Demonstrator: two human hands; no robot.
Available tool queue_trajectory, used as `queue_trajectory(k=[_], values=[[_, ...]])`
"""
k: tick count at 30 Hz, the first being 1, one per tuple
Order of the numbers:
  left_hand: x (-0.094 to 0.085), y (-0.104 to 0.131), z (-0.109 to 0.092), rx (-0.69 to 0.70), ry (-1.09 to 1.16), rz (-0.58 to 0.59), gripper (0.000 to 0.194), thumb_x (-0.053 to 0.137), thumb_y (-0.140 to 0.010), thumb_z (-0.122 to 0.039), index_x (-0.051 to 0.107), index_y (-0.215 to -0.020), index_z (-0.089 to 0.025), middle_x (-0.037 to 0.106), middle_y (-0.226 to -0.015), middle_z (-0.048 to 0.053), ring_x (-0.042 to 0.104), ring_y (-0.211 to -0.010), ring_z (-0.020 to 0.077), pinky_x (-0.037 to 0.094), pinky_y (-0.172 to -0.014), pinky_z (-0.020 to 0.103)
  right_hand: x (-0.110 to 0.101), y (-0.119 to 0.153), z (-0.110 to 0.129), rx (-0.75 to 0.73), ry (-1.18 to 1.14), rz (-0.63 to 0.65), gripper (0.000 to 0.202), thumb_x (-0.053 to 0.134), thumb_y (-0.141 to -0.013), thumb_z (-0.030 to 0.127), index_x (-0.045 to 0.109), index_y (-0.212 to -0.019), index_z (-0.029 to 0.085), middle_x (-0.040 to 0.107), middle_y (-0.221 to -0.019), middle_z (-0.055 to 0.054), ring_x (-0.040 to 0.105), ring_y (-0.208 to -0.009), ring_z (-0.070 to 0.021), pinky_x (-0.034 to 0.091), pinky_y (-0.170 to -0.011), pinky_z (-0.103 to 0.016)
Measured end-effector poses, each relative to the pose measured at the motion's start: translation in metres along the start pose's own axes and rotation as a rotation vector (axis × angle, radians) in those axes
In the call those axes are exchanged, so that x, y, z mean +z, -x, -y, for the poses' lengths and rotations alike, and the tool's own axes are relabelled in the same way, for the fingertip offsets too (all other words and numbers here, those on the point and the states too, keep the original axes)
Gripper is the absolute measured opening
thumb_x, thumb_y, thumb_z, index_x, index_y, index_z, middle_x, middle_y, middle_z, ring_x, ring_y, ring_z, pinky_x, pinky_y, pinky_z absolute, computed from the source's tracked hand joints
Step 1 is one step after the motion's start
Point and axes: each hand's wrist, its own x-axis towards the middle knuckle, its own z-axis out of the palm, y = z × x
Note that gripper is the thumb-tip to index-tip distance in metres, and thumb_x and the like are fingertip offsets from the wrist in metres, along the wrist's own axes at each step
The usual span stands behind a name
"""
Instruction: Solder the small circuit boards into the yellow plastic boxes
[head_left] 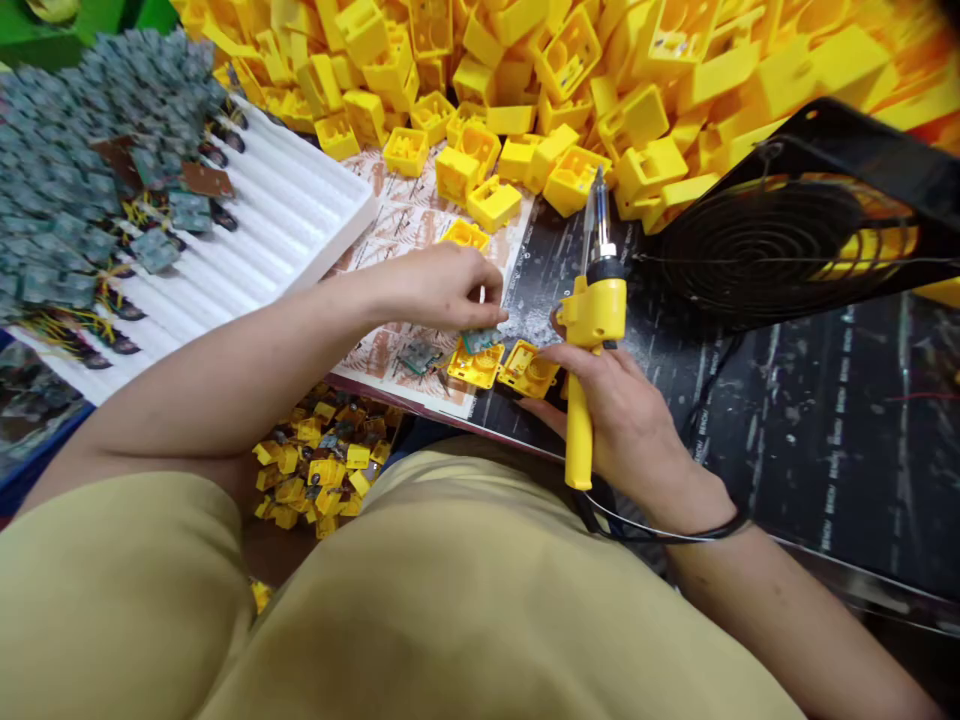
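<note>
My left hand [457,287] has thumb and fingers pinched together at the upper edge of a small grey-green circuit board [480,342]. That board lies over the left half of an opened yellow plastic case [474,372]; the case's other half [528,371] sits just to the right. In my right hand [626,420] is a yellow-handled soldering iron [596,310], its metal tip pointing away from me. The right thumb and fingers also reach close to the right case half; whether they touch it, I cannot tell. Another circuit board [420,356] rests left of the case.
Yellow cases [495,80] are heaped along the back. A white ribbed foam tray [300,200] on the left carries many wired circuit boards [90,160]. A black fan [765,240] stands at right on the black bench top [810,430]. Below the edge is a pile of yellow pieces [322,470].
</note>
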Motion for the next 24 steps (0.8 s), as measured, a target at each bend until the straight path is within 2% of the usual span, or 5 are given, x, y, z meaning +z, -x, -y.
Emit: queue_trajectory(k=[2, 6, 12, 17, 24], values=[[0.002, 0.003, 0.002, -0.05, -0.07, -0.051, 0.028, 0.053, -0.086, -0.041, 0.073, -0.094, -0.021, 0.067, -0.088, 0.003, 0.063, -0.085, 0.0192, 0.046, -0.078, 0.03, 0.0, 0.003, -0.003, -0.002, -0.004, -0.014, 0.045, 0.067, -0.088, 0.032, 0.045, -0.125, 0.019, 0.064, -0.096, -0.006, 0.064, -0.088, -0.0225, 0.05, -0.097, -0.047], [0.003, 0.032, 0.012, -0.121, 0.039, -0.343, 0.038, 0.043, -0.093, -0.041, 0.074, -0.097, -0.019, 0.069, -0.092, 0.005, 0.063, -0.088, 0.0185, 0.047, -0.084, 0.033, -0.01, 0.01, -0.008, 0.018, -0.061, -0.074, 0.055, 0.075, -0.081, 0.038, 0.048, -0.126, 0.021, 0.067, -0.102, -0.007, 0.066, -0.094, -0.0236, 0.049, -0.101, -0.048], [0.037, 0.079, 0.021, -0.132, 0.158, -0.441, 0.033, 0.053, -0.089, -0.041, 0.074, -0.1, -0.019, 0.071, -0.093, 0.006, 0.064, -0.082, 0.0166, 0.05, -0.079, 0.032, -0.018, 0.014, -0.007, 0.025, -0.059, -0.151, 0.052, 0.078, -0.079, 0.031, 0.051, -0.121, 0.02, 0.069, -0.104, -0.007, 0.067, -0.094, -0.0209, 0.053, -0.096, -0.041], [0.062, 0.069, -0.002, -0.02, -0.04, -0.652, 0.024, 0.054, -0.093, -0.036, 0.075, -0.099, -0.025, 0.072, -0.102, 0.004, 0.06, -0.096, 0.0197, 0.043, -0.09, 0.039, -0.023, 0.01, 0.002, 0.031, -0.052, -0.19, 0.043, 0.079, -0.078, 0.026, 0.056, -0.114, 0.017, 0.071, -0.099, -0.007, 0.068, -0.094, -0.0208, 0.056, -0.086, -0.037], [0.051, 0.04, -0.018, 0.204, -0.154, -0.542, 0.02, 0.054, -0.094, -0.029, 0.074, -0.089, -0.026, 0.075, -0.091, -0.001, 0.056, -0.095, 0.0215, 0.036, -0.087, 0.041, -0.048, 0.016, 0.015, 0.008, -0.015, -0.255, 0.021, 0.077, -0.079, 0.016, 0.063, -0.094, 0.02, 0.064, -0.064, 0.006, 0.057, -0.052, -0.0066, 0.048, -0.057, -0.019]])
